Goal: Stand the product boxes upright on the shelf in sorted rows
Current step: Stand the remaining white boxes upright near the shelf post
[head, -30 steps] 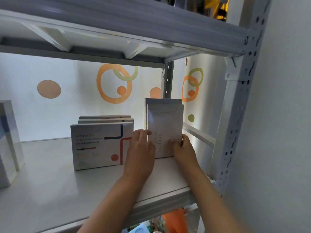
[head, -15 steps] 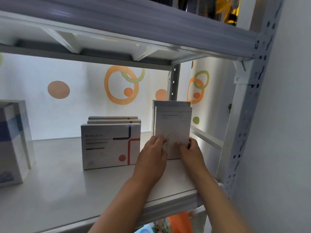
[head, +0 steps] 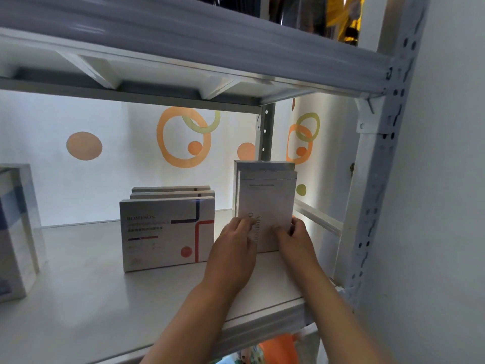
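A tall white box [head: 267,198] stands upright at the right end of the shelf [head: 78,298], with a second tall box [head: 262,165] close behind it. My left hand [head: 233,248] lies with its fingers against the lower left of the front box's face. At the lower right edge of that box my right hand [head: 298,240] pinches it, fingers on the face and thumb at the side. To the left, three wide white boxes with red and blue lines [head: 162,232] stand upright in a row, one behind another.
A blue and white box [head: 15,227] stands at the shelf's far left. The upper shelf [head: 210,48] hangs low overhead. The perforated rack post [head: 378,193] and a side rail [head: 317,216] close off the right end. Open shelf surface lies between the box groups.
Both hands have slid inward across the lower face of the front tall box. The box itself stands where it stood; the view has shifted slightly.
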`<state>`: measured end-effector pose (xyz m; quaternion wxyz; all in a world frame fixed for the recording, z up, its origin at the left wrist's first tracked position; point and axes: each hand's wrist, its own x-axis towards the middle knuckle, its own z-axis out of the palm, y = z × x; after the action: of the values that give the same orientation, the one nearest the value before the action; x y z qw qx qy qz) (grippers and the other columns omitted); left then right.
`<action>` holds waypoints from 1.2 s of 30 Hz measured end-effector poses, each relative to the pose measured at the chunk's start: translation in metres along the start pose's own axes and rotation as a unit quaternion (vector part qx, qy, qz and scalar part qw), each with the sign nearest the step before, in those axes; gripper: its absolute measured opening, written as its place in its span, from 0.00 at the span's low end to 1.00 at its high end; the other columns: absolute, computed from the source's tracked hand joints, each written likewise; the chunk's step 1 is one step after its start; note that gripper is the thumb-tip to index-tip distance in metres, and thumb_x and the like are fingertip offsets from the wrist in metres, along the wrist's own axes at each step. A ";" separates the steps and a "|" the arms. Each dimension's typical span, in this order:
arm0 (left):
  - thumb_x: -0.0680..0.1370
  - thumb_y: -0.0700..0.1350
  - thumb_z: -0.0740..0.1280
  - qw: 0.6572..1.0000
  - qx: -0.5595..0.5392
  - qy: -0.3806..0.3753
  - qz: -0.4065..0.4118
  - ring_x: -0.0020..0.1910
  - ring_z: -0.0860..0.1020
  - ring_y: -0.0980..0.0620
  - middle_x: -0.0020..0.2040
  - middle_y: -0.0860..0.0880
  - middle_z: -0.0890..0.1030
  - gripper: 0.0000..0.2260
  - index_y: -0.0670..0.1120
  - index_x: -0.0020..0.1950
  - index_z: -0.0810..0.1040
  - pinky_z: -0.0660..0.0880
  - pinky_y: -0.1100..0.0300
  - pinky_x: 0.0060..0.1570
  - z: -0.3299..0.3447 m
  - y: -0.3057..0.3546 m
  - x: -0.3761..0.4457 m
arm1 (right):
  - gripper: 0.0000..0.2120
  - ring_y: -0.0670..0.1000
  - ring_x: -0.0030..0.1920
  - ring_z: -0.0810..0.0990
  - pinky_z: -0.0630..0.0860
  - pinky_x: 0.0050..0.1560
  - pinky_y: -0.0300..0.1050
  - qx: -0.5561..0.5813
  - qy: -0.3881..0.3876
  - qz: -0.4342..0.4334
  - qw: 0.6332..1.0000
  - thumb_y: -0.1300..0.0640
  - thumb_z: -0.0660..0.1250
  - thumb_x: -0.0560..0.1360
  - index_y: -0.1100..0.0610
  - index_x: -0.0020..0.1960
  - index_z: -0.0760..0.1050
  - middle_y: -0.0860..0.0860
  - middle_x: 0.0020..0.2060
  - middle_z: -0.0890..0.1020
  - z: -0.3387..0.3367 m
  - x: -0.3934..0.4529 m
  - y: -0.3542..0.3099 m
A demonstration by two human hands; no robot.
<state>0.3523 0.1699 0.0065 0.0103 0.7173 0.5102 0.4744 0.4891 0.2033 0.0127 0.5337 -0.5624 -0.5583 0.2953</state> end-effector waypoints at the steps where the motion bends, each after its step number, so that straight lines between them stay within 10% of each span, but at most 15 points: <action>1: 0.80 0.40 0.60 1.000 0.000 -0.001 0.000 0.65 0.71 0.53 0.68 0.51 0.72 0.19 0.49 0.72 0.68 0.71 0.61 0.62 0.000 0.000 0.000 | 0.18 0.52 0.56 0.77 0.70 0.49 0.43 0.001 0.001 0.000 1.000 0.52 0.61 0.80 0.54 0.69 0.67 0.50 0.60 0.78 0.000 0.000 0.000; 28: 0.80 0.38 0.59 0.999 0.018 -0.010 0.038 0.60 0.74 0.52 0.63 0.49 0.76 0.20 0.47 0.72 0.69 0.73 0.59 0.58 0.002 0.007 -0.002 | 0.18 0.49 0.53 0.74 0.67 0.40 0.30 0.000 0.015 -0.028 0.999 0.51 0.62 0.81 0.55 0.69 0.66 0.48 0.57 0.76 -0.004 -0.010 -0.003; 36: 0.81 0.40 0.58 1.000 0.016 -0.012 0.017 0.60 0.74 0.50 0.65 0.49 0.75 0.20 0.47 0.74 0.66 0.74 0.58 0.59 0.001 0.010 -0.002 | 0.20 0.49 0.51 0.77 0.73 0.51 0.44 -0.036 0.060 -0.044 0.997 0.46 0.60 0.81 0.56 0.68 0.68 0.50 0.59 0.80 -0.001 -0.006 0.000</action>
<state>0.3595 0.1640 0.0095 -0.0030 0.7314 0.5053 0.4579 0.4886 0.1971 0.0114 0.5583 -0.5728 -0.5596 0.2168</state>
